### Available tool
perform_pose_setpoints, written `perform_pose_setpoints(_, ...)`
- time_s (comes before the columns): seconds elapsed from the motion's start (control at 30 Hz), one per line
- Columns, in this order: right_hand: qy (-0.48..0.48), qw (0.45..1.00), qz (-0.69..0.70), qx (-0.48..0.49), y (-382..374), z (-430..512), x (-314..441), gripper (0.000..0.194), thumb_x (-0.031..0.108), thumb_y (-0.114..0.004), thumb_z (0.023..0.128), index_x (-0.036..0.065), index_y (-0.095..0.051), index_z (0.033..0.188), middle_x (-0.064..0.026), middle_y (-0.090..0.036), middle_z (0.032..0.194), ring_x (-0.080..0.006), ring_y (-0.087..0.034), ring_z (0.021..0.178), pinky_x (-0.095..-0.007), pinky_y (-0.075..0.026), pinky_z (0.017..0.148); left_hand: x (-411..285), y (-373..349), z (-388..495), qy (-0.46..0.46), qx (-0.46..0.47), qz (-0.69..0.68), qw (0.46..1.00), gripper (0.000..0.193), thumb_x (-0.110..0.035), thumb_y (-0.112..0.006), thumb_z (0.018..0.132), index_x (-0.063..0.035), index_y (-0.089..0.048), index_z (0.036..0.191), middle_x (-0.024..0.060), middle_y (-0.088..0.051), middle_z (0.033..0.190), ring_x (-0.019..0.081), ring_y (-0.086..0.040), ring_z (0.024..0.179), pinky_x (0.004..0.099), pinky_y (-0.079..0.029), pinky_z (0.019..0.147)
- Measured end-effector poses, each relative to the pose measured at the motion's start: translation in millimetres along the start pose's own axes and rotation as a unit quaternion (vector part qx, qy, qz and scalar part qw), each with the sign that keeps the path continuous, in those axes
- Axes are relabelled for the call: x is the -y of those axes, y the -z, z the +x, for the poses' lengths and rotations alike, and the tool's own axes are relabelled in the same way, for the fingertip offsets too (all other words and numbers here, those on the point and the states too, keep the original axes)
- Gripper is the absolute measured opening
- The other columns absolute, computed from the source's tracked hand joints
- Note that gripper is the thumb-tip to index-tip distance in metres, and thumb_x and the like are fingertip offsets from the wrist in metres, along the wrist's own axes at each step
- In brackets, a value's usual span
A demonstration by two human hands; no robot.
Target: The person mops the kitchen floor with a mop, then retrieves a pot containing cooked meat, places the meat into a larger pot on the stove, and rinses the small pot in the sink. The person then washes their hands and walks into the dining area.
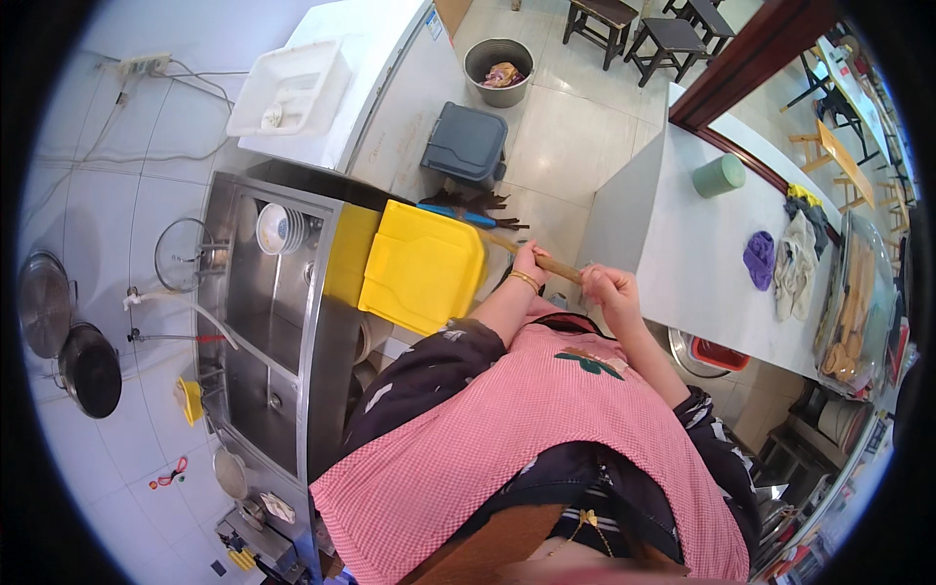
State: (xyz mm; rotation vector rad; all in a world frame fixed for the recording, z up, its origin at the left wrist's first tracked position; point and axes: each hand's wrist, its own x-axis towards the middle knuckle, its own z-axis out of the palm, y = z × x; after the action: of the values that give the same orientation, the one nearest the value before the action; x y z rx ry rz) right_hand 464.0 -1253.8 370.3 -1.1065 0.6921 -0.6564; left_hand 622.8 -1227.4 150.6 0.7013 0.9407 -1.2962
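My left hand (530,265), with a bracelet at the wrist, is closed around a wooden mop handle (560,269). Just to the right, my right hand (613,287) grips the upper end of the same handle. The handle slants away towards a blue mop clamp (479,218) with dark brown strips (504,202) spread on the tiled floor. That mop head lies between a yellow lidded bin (424,267) and a grey lidded bin (468,139). The yellow bin partly hides it.
At left is a steel double sink (267,322) holding stacked bowls (281,229). A white chest freezer (398,95) stands ahead, a grey bucket (499,73) beside it. The white counter (676,241) at right bears a green canister (719,175) and cloths (795,263). Dark stools (665,40) stand farther off.
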Motion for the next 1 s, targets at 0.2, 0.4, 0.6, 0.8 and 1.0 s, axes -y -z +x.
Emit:
perform_pose_setpoints(0.2, -0.132, 0.99, -0.021, 0.035, -19.3, 67.4, 2.1, 0.027, 0.018, -0.053, 0.086, 0.001, -0.054, 0.064, -0.0032, -0.052, 0.068, -0.014, -0.044, 0.061, -0.0284, -0.036, 0.064, -46.5, -17.6, 21.7, 0.01, 0.045, -0.097, 0.994, 0.023, -0.015, -0.056, 0.079, -0.012, -0.043, 0.06, 0.0002, -0.046, 0.055, 0.0149, -0.049, 0.052, 0.0271, -0.043, 0.057)
perform_pose_setpoints(0.4, -0.065, 0.99, -0.005, 0.127, -34.6, 166.3, 44.9, 0.029, 0.018, -0.053, 0.083, 0.003, -0.051, 0.058, -0.003, -0.049, 0.061, -0.0142, -0.043, 0.064, -0.0274, -0.034, 0.061, -73.2, -79.5, -7.8, -0.035, 0.153, -0.157, 0.975, 0.009, -0.009, -0.053, 0.082, -0.0021, -0.05, 0.077, 0.0093, -0.056, 0.077, 0.0226, -0.056, 0.075, 0.031, -0.049, 0.075)
perform_pose_setpoints(0.6, 0.045, 0.956, 0.012, 0.29, -50.9, 243.5, 104.9, 0.033, 0.019, -0.052, 0.083, 0.005, -0.045, 0.055, -0.0044, -0.043, 0.057, -0.0182, -0.039, 0.059, -0.0311, -0.033, 0.062, -100.7, -142.1, -62.5, -0.034, 0.277, -0.179, 0.943, 0.013, -0.011, -0.052, 0.087, 0.0011, -0.052, 0.084, 0.0132, -0.058, 0.095, 0.0246, -0.056, 0.096, 0.0329, -0.048, 0.088)
perform_pose_setpoints(0.8, 0.112, 0.935, -0.127, 0.311, -50.1, 284.4, 128.8, 0.018, 0.014, -0.044, 0.087, 0.017, -0.039, 0.07, 0.0012, -0.035, 0.057, -0.0119, -0.041, 0.055, -0.0279, -0.034, 0.058, -123.1, -167.6, -79.7, -0.026, 0.304, -0.222, 0.926, 0.011, -0.009, -0.05, 0.088, 0.0015, -0.053, 0.086, 0.0154, -0.057, 0.098, 0.0263, -0.054, 0.099, 0.034, -0.045, 0.091)
perform_pose_setpoints(1.0, 0.025, 0.963, 0.019, 0.269, -92.1, 280.8, 100.0, 0.041, 0.026, -0.051, 0.084, 0.012, -0.034, 0.049, 0.0015, -0.034, 0.047, -0.0146, -0.037, 0.059, -0.0338, -0.035, 0.079, -160.1, -153.0, -51.8, -0.104, 0.273, -0.165, 0.942, 0.011, -0.013, -0.053, 0.088, -0.0028, -0.055, 0.083, 0.0103, -0.06, 0.088, 0.0227, -0.057, 0.09, 0.0323, -0.049, 0.084)
